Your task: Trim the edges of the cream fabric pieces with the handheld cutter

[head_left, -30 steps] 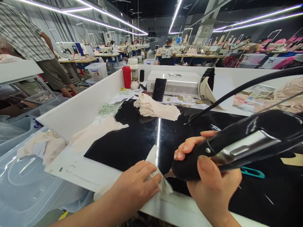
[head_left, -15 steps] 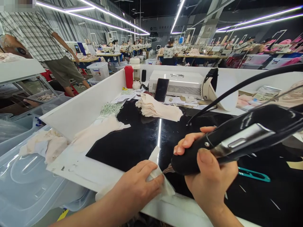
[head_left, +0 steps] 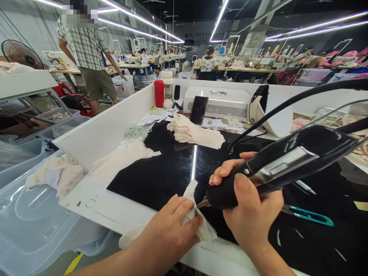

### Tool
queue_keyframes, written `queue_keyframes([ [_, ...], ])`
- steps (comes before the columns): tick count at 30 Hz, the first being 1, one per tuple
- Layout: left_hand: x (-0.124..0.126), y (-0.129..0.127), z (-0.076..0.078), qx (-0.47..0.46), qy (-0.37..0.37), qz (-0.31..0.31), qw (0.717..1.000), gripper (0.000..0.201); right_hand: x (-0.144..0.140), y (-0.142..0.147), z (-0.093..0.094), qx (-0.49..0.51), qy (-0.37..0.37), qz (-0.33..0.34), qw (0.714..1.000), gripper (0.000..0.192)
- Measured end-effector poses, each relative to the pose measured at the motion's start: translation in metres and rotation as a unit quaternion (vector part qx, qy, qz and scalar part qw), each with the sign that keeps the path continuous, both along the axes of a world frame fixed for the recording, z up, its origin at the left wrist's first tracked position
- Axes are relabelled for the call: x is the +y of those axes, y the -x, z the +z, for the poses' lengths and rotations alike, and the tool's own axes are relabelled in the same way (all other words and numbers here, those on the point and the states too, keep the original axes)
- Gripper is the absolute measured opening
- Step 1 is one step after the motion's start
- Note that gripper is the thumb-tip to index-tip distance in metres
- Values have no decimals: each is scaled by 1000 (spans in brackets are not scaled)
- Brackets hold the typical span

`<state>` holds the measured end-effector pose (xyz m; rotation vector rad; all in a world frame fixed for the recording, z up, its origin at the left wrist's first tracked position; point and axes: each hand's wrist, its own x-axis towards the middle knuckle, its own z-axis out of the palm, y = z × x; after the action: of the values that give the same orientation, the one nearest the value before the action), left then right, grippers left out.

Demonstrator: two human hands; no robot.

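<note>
— What's in front of you, biggest first?

— The black mat (head_left: 161, 176) covers most of the table. My right hand (head_left: 253, 214) is wrapped around a black tool (head_left: 276, 168), its metal tip at nine o'clock, touching the cloth piece (head_left: 191, 191). My left hand (head_left: 172, 226) lies flat with fingers spread, pinning that cloth at the mat's near edge, six o'clock.

— How does the cloth handle?

— Thin, limp and light, I'd judge; it would slide or bunch unless pressed flat just beside the tip. The tool looks stiff and bulky, best gripped at its fat front end.

— Anything unclear?

— My fingers cover most of the cloth, the tool's back end and cord (head_left: 287, 107) run out of view at three o'clock, and the tip is too small to read.
</note>
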<state>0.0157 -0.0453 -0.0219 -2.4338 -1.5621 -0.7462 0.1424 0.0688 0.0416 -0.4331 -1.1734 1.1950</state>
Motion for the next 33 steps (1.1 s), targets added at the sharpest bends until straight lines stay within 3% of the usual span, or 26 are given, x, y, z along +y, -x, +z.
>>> queue_keyframes([
  [3, -5, -5, -1, 21, 8, 8, 1000, 36, 0, -3, -1, -12, -1, 2, 1000, 28],
  [7, 7, 4, 10, 19, -18, -21, 999, 21, 2, -6, -2, -8, -13, 5, 1000, 30],
  [9, 21, 14, 16, -7, -23, -46, 999, 25, 2, -6, -2, -5, -13, 5, 1000, 31],
  [16, 54, 49, 19, -46, 82, -141, 986, 27, 0, -7, -3, 2, -4, 7, 1000, 33],
  [25, 47, 68, 16, -18, 94, -141, 985, 30, -1, -7, -6, 0, -4, 10, 1000, 35],
  [33, 40, 71, 21, 77, 83, -148, 982, 30, -3, -4, -5, 15, 3, 12, 1000, 36],
])
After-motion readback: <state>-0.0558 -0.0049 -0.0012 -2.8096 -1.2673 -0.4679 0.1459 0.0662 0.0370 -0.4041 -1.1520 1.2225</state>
